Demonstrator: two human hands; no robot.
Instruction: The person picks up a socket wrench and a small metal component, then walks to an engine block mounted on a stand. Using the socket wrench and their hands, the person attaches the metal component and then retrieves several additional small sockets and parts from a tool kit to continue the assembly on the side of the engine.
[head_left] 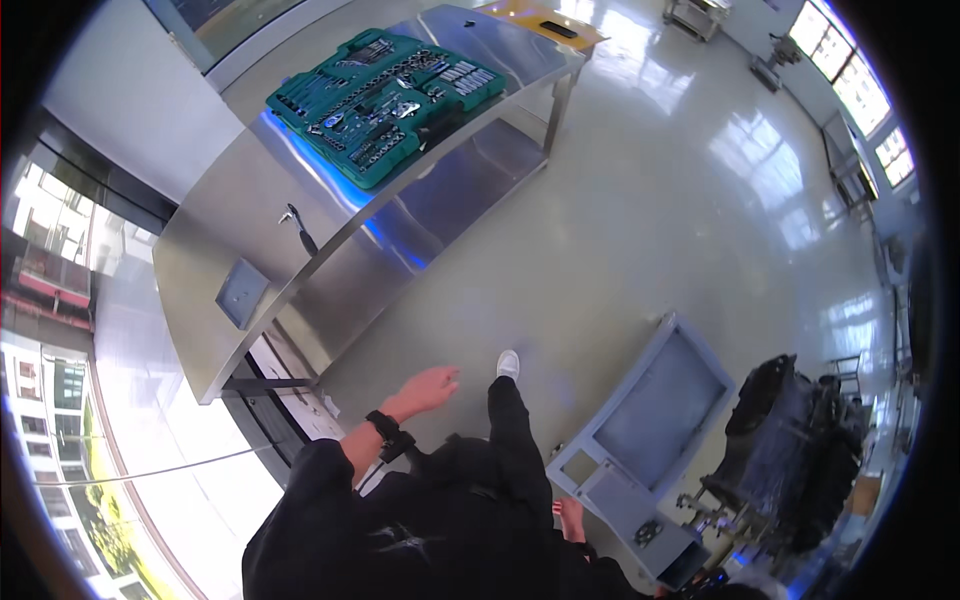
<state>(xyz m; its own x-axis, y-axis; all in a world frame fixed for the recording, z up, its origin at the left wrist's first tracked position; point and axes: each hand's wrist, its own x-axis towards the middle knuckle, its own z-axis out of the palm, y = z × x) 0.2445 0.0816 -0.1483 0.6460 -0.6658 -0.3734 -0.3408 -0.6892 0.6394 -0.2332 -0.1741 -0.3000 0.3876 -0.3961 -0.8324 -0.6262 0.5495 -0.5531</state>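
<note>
My left hand [425,390] hangs in the air in front of my body, its fingers loosely bent and slightly apart with nothing in them. A dark band [388,430] circles that wrist. Lower right, my right hand [570,518] is low at my side, next to a grey metal stand with a tray top [612,492]; its fingers are small in view, loosely bent and apart, and I see nothing held. On the steel workbench [225,190] ahead to the left lie a ratchet wrench [299,230], a small grey tray [242,292] and an open green socket set case [385,105].
The workbench has a lower shelf [440,205]. A dark engine-like assembly [790,460] stands right of the grey stand. My white shoe [508,365] is on the shiny floor [600,250]. A yellow table [530,15] stands beyond the bench, and windows line the left side.
</note>
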